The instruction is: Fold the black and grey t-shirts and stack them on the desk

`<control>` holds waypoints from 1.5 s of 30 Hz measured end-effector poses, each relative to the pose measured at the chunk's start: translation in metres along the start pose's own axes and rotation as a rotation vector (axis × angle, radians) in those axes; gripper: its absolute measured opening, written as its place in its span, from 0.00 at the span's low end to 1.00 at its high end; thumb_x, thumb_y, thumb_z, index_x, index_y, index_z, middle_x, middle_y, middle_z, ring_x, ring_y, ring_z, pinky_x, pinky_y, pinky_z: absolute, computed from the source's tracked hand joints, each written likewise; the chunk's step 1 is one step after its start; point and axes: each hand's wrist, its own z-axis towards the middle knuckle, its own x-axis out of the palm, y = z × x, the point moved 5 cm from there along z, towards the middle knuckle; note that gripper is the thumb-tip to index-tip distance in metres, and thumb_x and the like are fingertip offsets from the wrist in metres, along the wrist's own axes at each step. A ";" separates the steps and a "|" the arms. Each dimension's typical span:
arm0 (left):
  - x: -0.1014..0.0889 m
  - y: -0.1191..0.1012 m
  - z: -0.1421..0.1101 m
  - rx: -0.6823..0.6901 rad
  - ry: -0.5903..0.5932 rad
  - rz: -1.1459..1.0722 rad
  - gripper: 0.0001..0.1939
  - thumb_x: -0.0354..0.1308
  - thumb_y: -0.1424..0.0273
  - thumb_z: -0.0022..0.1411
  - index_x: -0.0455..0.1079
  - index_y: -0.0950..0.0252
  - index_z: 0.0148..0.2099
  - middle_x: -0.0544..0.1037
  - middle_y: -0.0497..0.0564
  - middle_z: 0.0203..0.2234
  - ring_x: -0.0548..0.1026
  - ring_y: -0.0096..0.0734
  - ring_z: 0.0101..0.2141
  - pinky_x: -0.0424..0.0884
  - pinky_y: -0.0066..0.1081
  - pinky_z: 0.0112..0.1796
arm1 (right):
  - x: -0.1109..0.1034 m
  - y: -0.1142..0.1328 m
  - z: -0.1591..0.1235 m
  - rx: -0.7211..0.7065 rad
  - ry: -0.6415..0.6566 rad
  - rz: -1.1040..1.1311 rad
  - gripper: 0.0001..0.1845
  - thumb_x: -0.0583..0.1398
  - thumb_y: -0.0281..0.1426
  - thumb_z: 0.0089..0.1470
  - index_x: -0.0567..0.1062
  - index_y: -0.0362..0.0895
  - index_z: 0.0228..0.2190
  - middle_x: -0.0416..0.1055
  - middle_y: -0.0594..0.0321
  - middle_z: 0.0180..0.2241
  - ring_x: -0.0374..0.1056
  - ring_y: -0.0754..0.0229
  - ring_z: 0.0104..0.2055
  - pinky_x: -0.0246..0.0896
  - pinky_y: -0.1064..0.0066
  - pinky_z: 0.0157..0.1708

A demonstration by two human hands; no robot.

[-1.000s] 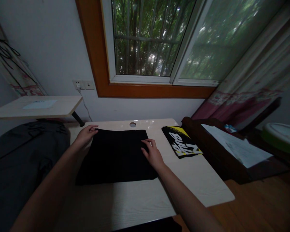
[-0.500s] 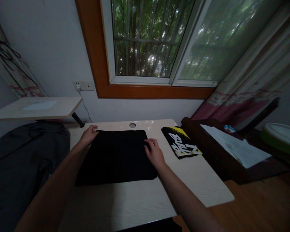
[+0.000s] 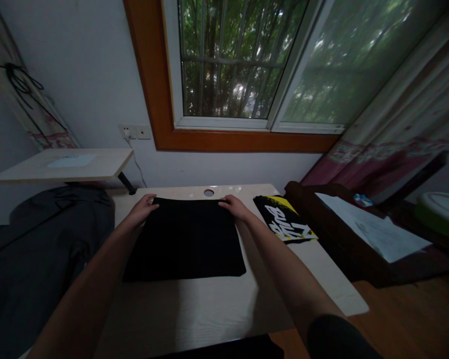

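A folded black garment (image 3: 189, 239) lies flat on the pale desk; its exact kind does not show. My left hand (image 3: 142, 210) pinches its far left corner between thumb and fingers. At the far right corner, my right hand (image 3: 236, 207) grips the edge the same way. To the right of my right hand rests a folded black cloth item (image 3: 284, 219) with yellow patches and white lettering.
The pale desk (image 3: 209, 304) has a round hole (image 3: 208, 192) near its back edge. A raised shelf (image 3: 108, 169) with a paper stands at the left, above a dark grey cloth heap (image 3: 60, 224). Dark furniture with a white sheet (image 3: 374, 227) is at the right.
My right hand has moved from the garment's right side up to its far right corner and closed on it. My left hand stays at the far left corner. The view has shifted slightly.
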 end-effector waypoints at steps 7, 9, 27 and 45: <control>0.009 -0.008 0.006 0.065 -0.063 0.157 0.26 0.63 0.67 0.52 0.71 0.63 0.55 0.78 0.52 0.38 0.77 0.40 0.41 0.72 0.39 0.46 | -0.002 -0.012 -0.011 0.081 -0.051 -0.025 0.13 0.61 0.43 0.54 0.71 0.46 0.31 0.73 0.62 0.32 0.69 0.55 0.37 0.63 0.66 0.39; 0.010 -0.010 0.005 0.082 -0.066 0.199 0.28 0.64 0.68 0.51 0.71 0.64 0.56 0.78 0.55 0.41 0.77 0.42 0.45 0.70 0.42 0.50 | -0.003 -0.011 -0.011 0.078 -0.064 -0.052 0.13 0.63 0.42 0.52 0.71 0.46 0.30 0.73 0.61 0.34 0.68 0.55 0.39 0.62 0.65 0.42; -0.047 0.022 -0.151 -0.083 0.361 0.055 0.36 0.63 0.53 0.59 0.62 0.57 0.66 0.79 0.58 0.52 0.80 0.48 0.48 0.76 0.46 0.48 | -0.034 -0.027 -0.023 0.192 -0.157 -0.159 0.09 0.64 0.37 0.51 0.71 0.47 0.30 0.75 0.60 0.31 0.70 0.52 0.36 0.61 0.66 0.39; -0.019 -0.022 -0.147 0.488 0.244 0.470 0.18 0.60 0.72 0.58 0.79 0.52 0.50 0.69 0.53 0.50 0.74 0.34 0.43 0.74 0.43 0.51 | -0.040 -0.041 -0.046 0.050 -0.345 -0.172 0.21 0.59 0.39 0.56 0.74 0.43 0.49 0.71 0.50 0.50 0.67 0.49 0.53 0.60 0.56 0.58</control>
